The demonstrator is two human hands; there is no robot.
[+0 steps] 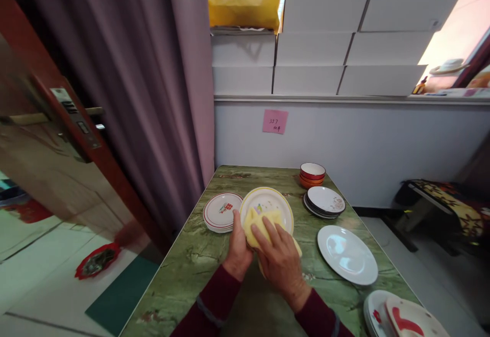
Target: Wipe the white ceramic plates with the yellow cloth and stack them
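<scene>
The plate [278, 205], white with a yellow rim, was held over the green table [191, 270], beside a stack of red-rimmed plates [217, 212] on the left. The left hand [238, 247] pinched its near left edge, thumb up, the other fingers largely hidden. The right hand [278, 255] pressed a yellow cloth [252, 219] against its face, fingers bent over the fabric. To the right lay bowls [313, 171], a pile of dark-edged plates [325, 200] and a white oval dish [346, 255].
</scene>
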